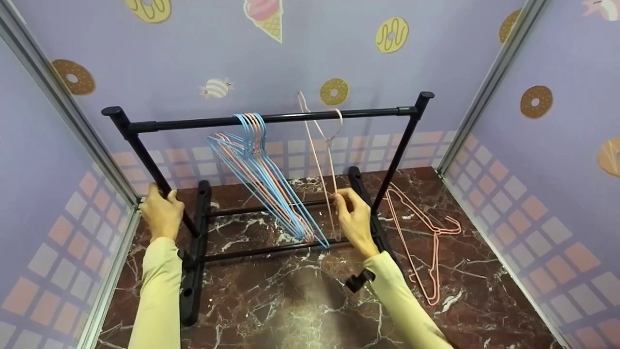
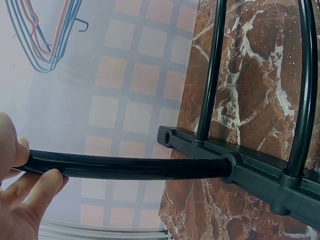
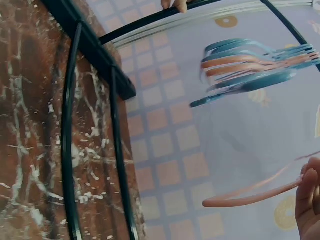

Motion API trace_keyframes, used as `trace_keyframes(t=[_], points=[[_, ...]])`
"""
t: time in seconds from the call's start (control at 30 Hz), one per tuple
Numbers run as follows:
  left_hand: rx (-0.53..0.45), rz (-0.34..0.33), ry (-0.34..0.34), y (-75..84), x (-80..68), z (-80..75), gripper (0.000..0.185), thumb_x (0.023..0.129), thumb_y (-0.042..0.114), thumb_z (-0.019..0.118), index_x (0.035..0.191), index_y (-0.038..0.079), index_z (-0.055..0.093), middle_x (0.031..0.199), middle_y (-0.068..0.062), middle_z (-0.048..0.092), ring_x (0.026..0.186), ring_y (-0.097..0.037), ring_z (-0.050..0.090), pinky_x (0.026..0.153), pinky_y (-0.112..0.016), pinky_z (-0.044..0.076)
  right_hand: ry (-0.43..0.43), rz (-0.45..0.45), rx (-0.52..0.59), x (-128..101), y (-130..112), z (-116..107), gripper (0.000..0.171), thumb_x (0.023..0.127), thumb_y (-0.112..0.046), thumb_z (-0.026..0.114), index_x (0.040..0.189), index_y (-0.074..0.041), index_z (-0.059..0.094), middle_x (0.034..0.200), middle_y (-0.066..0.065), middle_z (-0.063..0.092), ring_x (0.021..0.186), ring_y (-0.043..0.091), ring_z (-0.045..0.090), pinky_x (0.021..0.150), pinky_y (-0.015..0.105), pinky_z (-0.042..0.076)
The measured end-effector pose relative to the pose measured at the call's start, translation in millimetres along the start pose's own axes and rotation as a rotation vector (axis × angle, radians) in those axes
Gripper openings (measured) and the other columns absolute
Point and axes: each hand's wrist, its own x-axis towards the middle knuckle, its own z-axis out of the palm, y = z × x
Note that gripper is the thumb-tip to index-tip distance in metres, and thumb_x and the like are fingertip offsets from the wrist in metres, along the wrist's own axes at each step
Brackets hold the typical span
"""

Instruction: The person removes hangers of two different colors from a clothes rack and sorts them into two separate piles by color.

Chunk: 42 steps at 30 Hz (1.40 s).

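My left hand [image 1: 163, 211] grips the left upright post [image 1: 150, 160] of a black clothes rack; the left wrist view shows thumb and fingers around the post [image 2: 130, 167]. With its fingertips, my right hand [image 1: 353, 215] pinches the side of a pale pink clothes hanger [image 1: 332, 167]. That hanger is tilted, one end raised behind the top rail [image 1: 193, 124], and its hook overlaps the rail in the head view. Left of it, a bunch of several blue and pink hangers [image 1: 271, 179] hangs from the rail. In the right wrist view, the pinched hanger [image 3: 250, 201] extends from my fingers.
On the brown marbled floor [image 1: 271, 310], pink hangers [image 1: 436, 252] lie right of the rack. The rack stands on two black feet [image 1: 193, 291] joined by low crossbars [image 1: 271, 250]. Patterned purple walls [image 1: 193, 48] enclose the back and both sides.
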Motion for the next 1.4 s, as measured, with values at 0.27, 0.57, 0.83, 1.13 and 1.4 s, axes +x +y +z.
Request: trace_keyframes(t=[0.27, 0.57, 0.83, 1.13, 1.4], points=[[-0.003, 0.007, 0.007, -0.1, -1.2, 1.2, 0.024, 0.093, 0.009, 0.063, 0.109, -0.008, 0.055, 0.103, -0.037, 0.067, 0.105, -0.062, 0.058, 0.092, -0.065, 0.045, 0.009, -0.087, -0.161, -24, 23, -23, 0.011, 0.097, -0.007, 0.064, 0.094, 0.0, 0.072, 0.085, 0.011, 0.072, 0.068, 0.012, 0.058, 0.065, 0.022, 0.046], [0.002, -0.009, 0.001, 0.1, 1.0, -0.4, 0.027, 0.094, 0.01, 0.062, 0.114, -0.007, 0.055, 0.105, -0.038, 0.066, 0.107, -0.063, 0.056, 0.094, -0.066, 0.042, 0.057, -0.117, -0.37, -52, 57, -47, 0.006, 0.094, -0.004, 0.066, 0.092, -0.003, 0.071, 0.085, 0.009, 0.073, 0.073, 0.025, 0.067, 0.071, 0.042, 0.052], [0.002, -0.011, 0.002, 1.6, -1.5, -0.3, 0.026, 0.094, 0.011, 0.063, 0.112, -0.007, 0.055, 0.104, -0.039, 0.065, 0.108, -0.064, 0.054, 0.096, -0.066, 0.041, 0.082, -0.169, -0.481, -76, 91, -73, 0.003, 0.09, -0.003, 0.069, 0.087, -0.002, 0.069, 0.081, 0.011, 0.071, 0.07, 0.029, 0.068, 0.067, 0.044, 0.05], [0.012, -0.028, -0.012, 1.4, -2.4, -0.2, 0.028, 0.095, 0.013, 0.061, 0.114, -0.006, 0.055, 0.106, -0.039, 0.065, 0.11, -0.064, 0.054, 0.097, -0.066, 0.04, 0.102, -0.175, -0.575, -97, 108, -115, 0.005, 0.084, 0.001, 0.073, 0.088, 0.001, 0.069, 0.079, 0.012, 0.071, 0.067, 0.029, 0.068, 0.064, 0.046, 0.051], [0.016, -0.024, -0.004, 2.6, -1.7, -0.8, 0.028, 0.094, 0.013, 0.062, 0.113, -0.006, 0.055, 0.107, -0.041, 0.063, 0.11, -0.065, 0.053, 0.098, -0.066, 0.039, 0.13, -0.18, -0.597, -108, 118, -144, 0.006, 0.085, 0.004, 0.07, 0.088, -0.001, 0.069, 0.078, 0.011, 0.07, 0.065, 0.028, 0.066, 0.063, 0.045, 0.05]])
